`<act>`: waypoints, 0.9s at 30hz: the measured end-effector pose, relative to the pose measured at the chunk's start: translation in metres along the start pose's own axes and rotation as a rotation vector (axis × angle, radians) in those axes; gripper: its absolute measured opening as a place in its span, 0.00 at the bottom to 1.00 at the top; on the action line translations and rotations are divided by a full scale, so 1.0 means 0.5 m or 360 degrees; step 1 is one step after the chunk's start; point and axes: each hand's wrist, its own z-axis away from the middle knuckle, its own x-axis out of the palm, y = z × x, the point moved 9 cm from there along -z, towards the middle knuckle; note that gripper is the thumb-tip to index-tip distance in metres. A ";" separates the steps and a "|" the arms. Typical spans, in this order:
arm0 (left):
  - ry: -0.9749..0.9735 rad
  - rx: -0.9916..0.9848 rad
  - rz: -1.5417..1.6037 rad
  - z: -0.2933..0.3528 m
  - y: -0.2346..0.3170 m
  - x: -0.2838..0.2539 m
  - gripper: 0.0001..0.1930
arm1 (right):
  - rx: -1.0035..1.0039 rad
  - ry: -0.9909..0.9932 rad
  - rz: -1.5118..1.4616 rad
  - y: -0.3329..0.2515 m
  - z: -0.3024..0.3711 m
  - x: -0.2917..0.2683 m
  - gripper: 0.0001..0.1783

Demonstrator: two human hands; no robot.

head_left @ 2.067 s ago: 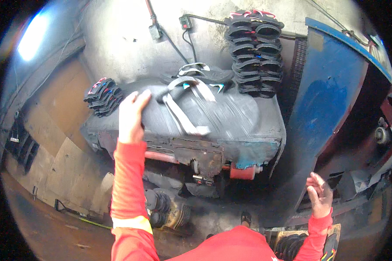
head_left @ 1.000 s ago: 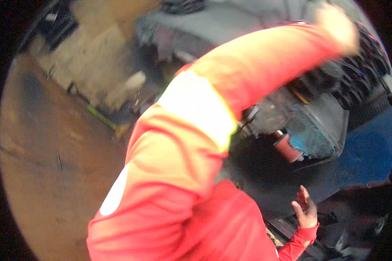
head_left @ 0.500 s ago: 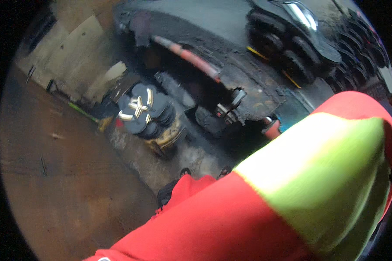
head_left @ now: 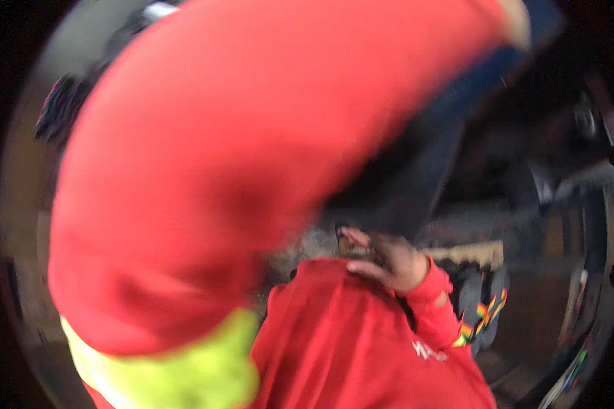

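My left arm in a red sleeve (head_left: 204,136) with a yellow band fills the left and upper part of the view, reaching across to the upper right. Only a blurred bit of my left hand (head_left: 517,26) shows at its end, beside a dark blue surface (head_left: 423,163); its fingers are hidden. Low in front of my red shirt (head_left: 334,320) is my right hand (head_left: 395,262), darkened with grime. Its thumb and fingers are stretched apart, and I see nothing held in it.
Right of my right forearm lie grey sandals (head_left: 472,293) with bright multicoloured straps. A light wooden board (head_left: 481,252) is just beyond them. Dark machinery or shelving, blurred, takes up the upper right. A green-marked stick (head_left: 579,361) leans at the lower right.
The view has swung to another side; the sandal stack and the long red-ended bar have left it. A raised sleeve now crosses from the left, and my right hand has come into sight.
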 end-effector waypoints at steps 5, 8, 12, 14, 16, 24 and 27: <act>-0.0018 -0.0109 -0.0212 -0.035 -0.006 -0.143 0.22 | 0.0082 0.0247 0.0257 0.023 0.116 0.067 0.37; -0.0021 -0.0201 -0.0131 -0.050 0.028 -0.194 0.22 | 0.0255 0.0390 0.0197 0.082 0.201 0.040 0.35; -0.0472 -0.0451 0.0244 0.070 0.003 -0.187 0.18 | 0.0809 0.0802 0.0231 0.190 0.364 -0.079 0.32; -0.0314 -0.1089 0.0765 0.192 -0.085 -0.137 0.12 | 0.1109 0.1352 0.0346 0.226 0.491 -0.152 0.32; -0.0463 -0.1337 0.0785 0.304 -0.114 -0.090 0.19 | 0.1372 0.1600 0.0754 0.244 0.619 -0.192 0.36; -0.0685 -0.1700 0.1276 0.508 -0.077 0.108 0.15 | 0.3425 0.1275 -0.0057 0.488 1.252 -0.052 0.62; -0.0706 -0.1642 0.1368 0.529 -0.075 0.131 0.14 | 0.3237 0.1372 -0.0378 0.520 1.264 0.014 0.61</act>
